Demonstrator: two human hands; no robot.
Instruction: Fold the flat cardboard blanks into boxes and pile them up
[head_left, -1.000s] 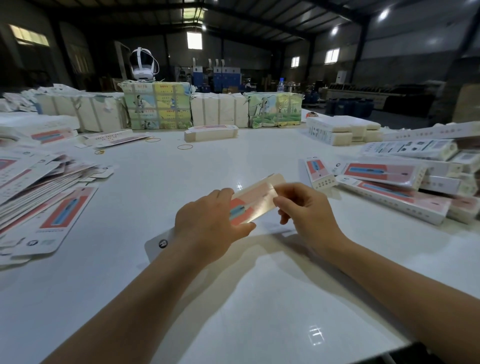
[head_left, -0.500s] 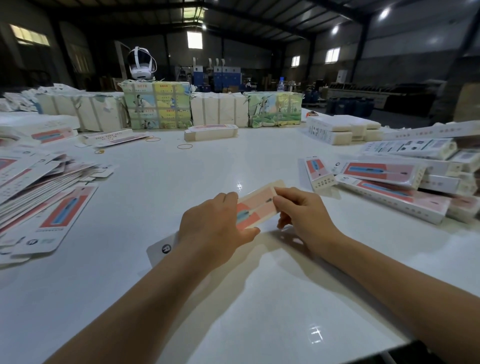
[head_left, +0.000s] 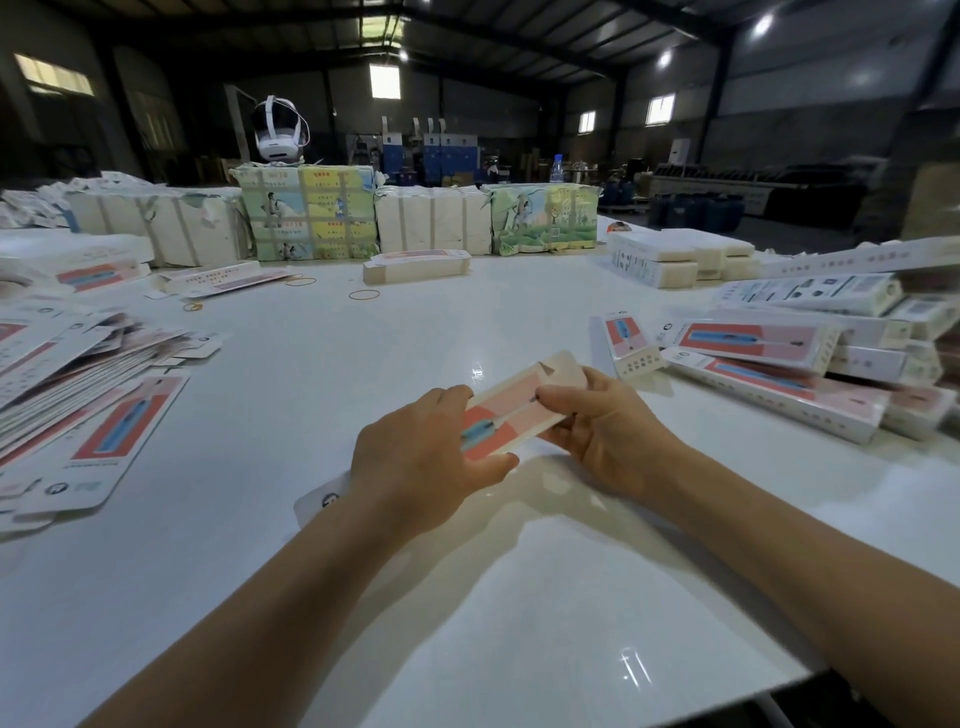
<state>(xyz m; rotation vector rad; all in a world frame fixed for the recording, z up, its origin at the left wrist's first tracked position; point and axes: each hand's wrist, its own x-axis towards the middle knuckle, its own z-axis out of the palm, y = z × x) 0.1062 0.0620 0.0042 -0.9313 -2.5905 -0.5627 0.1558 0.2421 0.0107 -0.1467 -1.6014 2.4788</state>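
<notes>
A long cardboard blank, printed pink and red with a blue tool, lies slanted just above the white table in front of me. My left hand grips its near half, thumb under the edge and fingers curled over the top. My right hand pinches the far half, thumb on the printed face, fingers underneath. The blank's white hang-tab end pokes out below my left wrist. A fanned heap of flat blanks lies at the left. Folded boxes are piled at the right.
Wrapped bundles line the far side of the table, with a white headset on top. A small stack of blanks and loose rubber bands lie mid-table. One short box stands near the right pile.
Both hands have lowered the blank slightly toward the table and brought it a little nearer. My right thumb has slid onto the printed face.
</notes>
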